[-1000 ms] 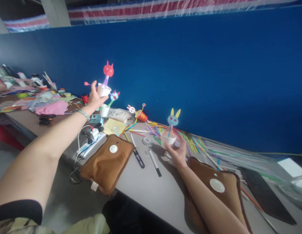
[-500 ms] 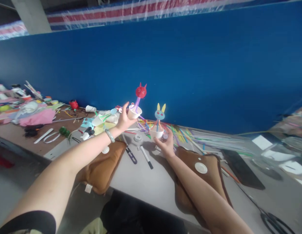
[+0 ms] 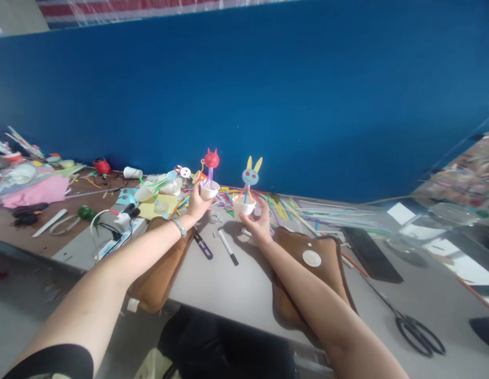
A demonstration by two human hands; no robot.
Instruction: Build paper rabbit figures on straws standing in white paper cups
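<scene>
My left hand (image 3: 197, 204) is closed around a white paper cup (image 3: 209, 191). A red animal head with pointed ears (image 3: 211, 158) rises from that cup on a purple stem. To the right, my right hand (image 3: 258, 221) grips a second white paper cup (image 3: 244, 208). Out of it stands a light blue rabbit face (image 3: 250, 177) with yellow ears and red eyes, on blue and orange sticks. Both cups are held upright above the table, side by side with a gap between them.
Colourful straws (image 3: 286, 208) lie along the blue partition (image 3: 244, 95). On the table are a marker (image 3: 228, 247), a utility knife (image 3: 203, 246), scissors (image 3: 418, 331), a dark phone-like slab (image 3: 372, 254) and a power strip (image 3: 120, 238). Brown cushions (image 3: 307, 263) lie under my forearms.
My left hand has lowered its cup with the red head, bringing it nearer the height of the rabbit cup. The view has shifted slightly; both cups stay held.
</scene>
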